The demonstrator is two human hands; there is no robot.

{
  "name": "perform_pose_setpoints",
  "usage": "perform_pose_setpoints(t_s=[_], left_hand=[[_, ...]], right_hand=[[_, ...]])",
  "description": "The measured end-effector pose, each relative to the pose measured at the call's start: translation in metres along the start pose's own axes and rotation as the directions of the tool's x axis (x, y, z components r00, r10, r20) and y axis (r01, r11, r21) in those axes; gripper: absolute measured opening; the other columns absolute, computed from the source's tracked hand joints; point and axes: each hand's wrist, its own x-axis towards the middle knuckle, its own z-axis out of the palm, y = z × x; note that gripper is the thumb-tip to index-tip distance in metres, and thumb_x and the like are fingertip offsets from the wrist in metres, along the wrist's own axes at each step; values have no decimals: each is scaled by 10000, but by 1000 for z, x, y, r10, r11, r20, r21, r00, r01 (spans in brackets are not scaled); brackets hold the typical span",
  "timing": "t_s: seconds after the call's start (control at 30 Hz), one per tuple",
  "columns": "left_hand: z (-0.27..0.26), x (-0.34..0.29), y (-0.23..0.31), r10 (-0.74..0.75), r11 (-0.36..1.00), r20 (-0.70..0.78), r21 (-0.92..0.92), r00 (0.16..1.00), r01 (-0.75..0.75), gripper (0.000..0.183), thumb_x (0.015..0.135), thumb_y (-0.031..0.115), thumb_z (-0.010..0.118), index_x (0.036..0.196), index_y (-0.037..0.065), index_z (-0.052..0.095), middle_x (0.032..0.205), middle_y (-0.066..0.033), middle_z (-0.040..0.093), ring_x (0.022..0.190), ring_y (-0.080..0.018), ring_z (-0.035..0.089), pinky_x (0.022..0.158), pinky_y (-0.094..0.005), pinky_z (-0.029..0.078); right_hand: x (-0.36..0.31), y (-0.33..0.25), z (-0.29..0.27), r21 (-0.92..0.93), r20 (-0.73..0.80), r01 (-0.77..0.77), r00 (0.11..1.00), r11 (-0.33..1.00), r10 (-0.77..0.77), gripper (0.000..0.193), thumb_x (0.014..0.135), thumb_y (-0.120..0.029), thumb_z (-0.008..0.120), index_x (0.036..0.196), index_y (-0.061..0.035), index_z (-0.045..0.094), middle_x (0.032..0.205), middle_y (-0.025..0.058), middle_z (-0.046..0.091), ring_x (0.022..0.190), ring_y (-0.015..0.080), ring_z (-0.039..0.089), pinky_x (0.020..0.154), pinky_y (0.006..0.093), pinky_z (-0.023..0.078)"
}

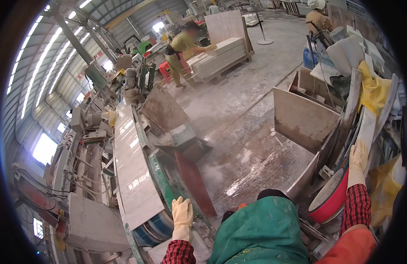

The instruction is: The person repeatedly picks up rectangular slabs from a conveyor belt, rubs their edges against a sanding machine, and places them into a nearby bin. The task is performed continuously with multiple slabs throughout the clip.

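My left hand (182, 216), in a cream rubber glove, is beside the near right corner of a long pale polished slab (135, 176). Its fingers are curled in above the green machine rail (161, 178); whatever lies under them is hidden. Under the slab's near end sits a blue-and-white roller or belt (153, 229). Out to the right, my right hand (357, 163), gloved the same way, lies with fingers stretched along a pale stone strip (367, 127). Just below that hand is a red-rimmed round container (331, 200) with a grey top.
Brown-stained boards (302, 119) stand upright at right, near yellow cloth (372, 90). A red-brown panel (194, 182) hangs beside the machine. Wet floor (243, 145) runs between. Farther off, a co-worker (183, 48) bends at stacked pale slabs (219, 57); another person (317, 20) is at upper right.
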Motion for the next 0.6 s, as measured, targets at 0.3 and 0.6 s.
perform_pose_setpoints(t_s=[0.3,0.6], left_hand=[[-1,-4,4,-33,999,-28,-8,999,33,192,828,130,638,1008,82,684,1142,-223,618,1107,-461,526,1024,-492,404],[5,-1,-7,10,1000,-86,-9,996,-11,207,830,145,648,1022,83,697,1154,-240,622,1096,-473,550,1049,-497,396]], right_hand=[[-11,-2,-1,2,-95,43,995,999,-42,379,929,-262,527,1251,-62,553,1244,149,564,1178,333,508,1014,433,408],[-20,-17,-21,-17,53,-35,998,999,36,450,947,-311,518,1314,-52,534,1332,197,539,1260,357,476,1082,446,364]])
